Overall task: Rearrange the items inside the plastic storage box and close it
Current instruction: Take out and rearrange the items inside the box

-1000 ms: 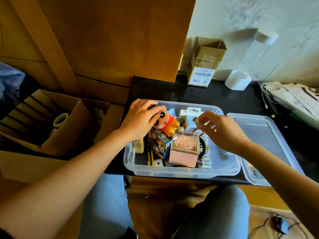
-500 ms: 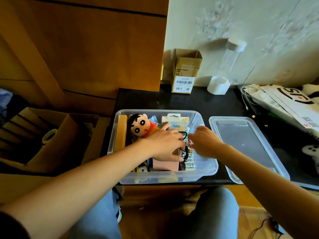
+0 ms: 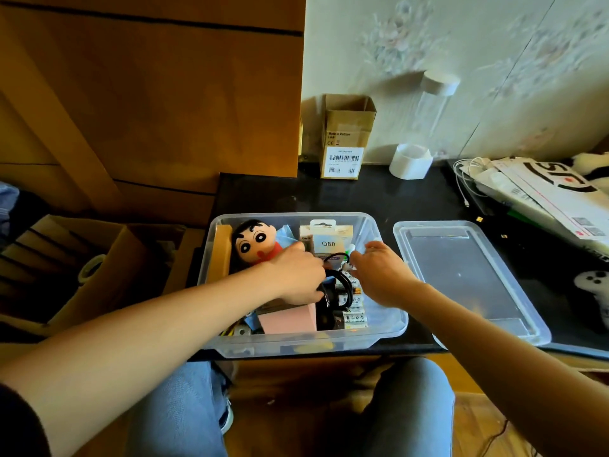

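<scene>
Both hands work inside the open storage box on the tabletop, still sorting.

The tabletop [image 3: 329, 196] carries the box [image 3: 389, 328] at its near edge, its lid [image 3: 461, 275] lying just right, ready for closing. The left hand [image 3: 296, 275] grips a black cable [image 3: 342, 285] above the pink box [image 3: 286, 319]; the right hand [image 3: 379, 275] hovers, fingers relaxed, holding nothing, probably making room.

Both forearms are bare from wrist to elbow, and neither the left hand [image 3: 298, 275] nor the right hand [image 3: 379, 275] wears a ring, watch or glove. At the lower left edge of the view a dark sleeve [image 3: 19, 423] covers the upper left arm. The legs are in faded light-blue jeans [image 3: 408, 407], and a shoe with a white sole [image 3: 226, 415] shows beside the left leg.
</scene>
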`<state>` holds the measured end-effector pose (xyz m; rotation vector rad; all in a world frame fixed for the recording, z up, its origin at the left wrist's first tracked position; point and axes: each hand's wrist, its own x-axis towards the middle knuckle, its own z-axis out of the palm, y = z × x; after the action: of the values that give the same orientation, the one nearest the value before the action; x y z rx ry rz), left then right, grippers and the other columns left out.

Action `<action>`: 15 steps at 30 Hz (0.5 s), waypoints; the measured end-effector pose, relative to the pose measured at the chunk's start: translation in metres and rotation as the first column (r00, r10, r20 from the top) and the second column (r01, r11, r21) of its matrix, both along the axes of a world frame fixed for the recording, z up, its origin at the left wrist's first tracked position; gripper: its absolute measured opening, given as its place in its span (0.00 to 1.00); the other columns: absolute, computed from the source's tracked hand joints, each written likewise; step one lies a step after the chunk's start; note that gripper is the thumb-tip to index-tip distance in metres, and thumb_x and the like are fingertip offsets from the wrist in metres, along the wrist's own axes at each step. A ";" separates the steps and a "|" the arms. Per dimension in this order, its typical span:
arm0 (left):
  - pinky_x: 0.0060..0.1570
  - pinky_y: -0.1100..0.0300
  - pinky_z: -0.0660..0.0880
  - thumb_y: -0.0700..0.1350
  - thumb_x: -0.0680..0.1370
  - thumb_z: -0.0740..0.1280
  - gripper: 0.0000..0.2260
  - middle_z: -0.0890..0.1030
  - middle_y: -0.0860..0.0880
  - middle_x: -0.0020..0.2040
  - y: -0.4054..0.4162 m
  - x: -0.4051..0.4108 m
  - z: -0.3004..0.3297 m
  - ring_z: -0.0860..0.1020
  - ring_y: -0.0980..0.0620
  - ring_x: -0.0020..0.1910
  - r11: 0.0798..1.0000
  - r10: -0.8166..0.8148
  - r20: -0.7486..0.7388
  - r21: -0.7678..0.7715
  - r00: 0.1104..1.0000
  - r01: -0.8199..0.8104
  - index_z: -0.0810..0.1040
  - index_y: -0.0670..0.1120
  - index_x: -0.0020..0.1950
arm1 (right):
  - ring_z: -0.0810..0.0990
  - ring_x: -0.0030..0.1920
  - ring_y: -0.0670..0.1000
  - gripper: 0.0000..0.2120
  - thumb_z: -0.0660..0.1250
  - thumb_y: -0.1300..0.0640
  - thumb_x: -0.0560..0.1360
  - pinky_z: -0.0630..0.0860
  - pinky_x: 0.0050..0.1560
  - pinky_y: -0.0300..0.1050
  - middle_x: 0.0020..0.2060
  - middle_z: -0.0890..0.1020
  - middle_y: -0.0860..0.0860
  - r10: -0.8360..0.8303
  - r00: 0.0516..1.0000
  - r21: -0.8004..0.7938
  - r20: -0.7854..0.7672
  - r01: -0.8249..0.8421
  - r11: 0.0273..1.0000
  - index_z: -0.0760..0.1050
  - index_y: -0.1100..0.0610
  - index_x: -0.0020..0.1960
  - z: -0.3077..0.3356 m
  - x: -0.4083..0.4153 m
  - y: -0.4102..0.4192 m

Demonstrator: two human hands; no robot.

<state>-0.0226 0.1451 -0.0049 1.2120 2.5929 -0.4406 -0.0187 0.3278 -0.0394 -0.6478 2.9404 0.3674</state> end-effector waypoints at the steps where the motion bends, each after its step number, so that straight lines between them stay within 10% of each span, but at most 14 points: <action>1: 0.51 0.53 0.63 0.52 0.79 0.58 0.12 0.78 0.46 0.51 0.001 0.000 -0.001 0.75 0.47 0.49 0.999 0.020 0.011 0.024 1.000 -0.020 0.77 0.46 0.47 | 0.79 0.50 0.51 0.14 0.59 0.57 0.78 0.54 0.71 0.46 0.45 0.82 0.51 -0.009 1.000 -0.023 -0.002 0.009 1.000 0.69 0.57 0.63 -0.001 0.000 0.000; 6: 0.59 0.51 0.66 0.42 0.75 0.65 0.20 0.73 0.46 0.59 0.012 0.000 -0.006 0.72 0.45 0.60 0.977 0.058 0.035 0.203 0.998 -0.064 0.70 0.46 0.67 | 0.78 0.48 0.50 0.13 0.60 0.56 0.78 0.54 0.72 0.44 0.43 0.81 0.50 -0.065 0.998 -0.154 -0.004 0.064 0.986 0.69 0.56 0.62 -0.006 -0.002 0.000; 15: 0.52 0.52 0.70 0.45 0.79 0.58 0.24 0.76 0.44 0.63 0.029 -0.002 -0.019 0.75 0.42 0.59 0.992 0.112 0.067 0.045 0.991 -0.115 0.59 0.56 0.75 | 0.76 0.55 0.52 0.14 0.63 0.57 0.77 0.59 0.70 0.45 0.47 0.81 0.52 -0.112 0.994 -0.192 0.000 0.110 0.975 0.69 0.56 0.62 -0.007 -0.001 0.000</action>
<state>-0.0246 0.1743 -0.0235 1.0688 2.6148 -0.3118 -0.0197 0.3276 -0.0466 -0.4994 3.0304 0.0777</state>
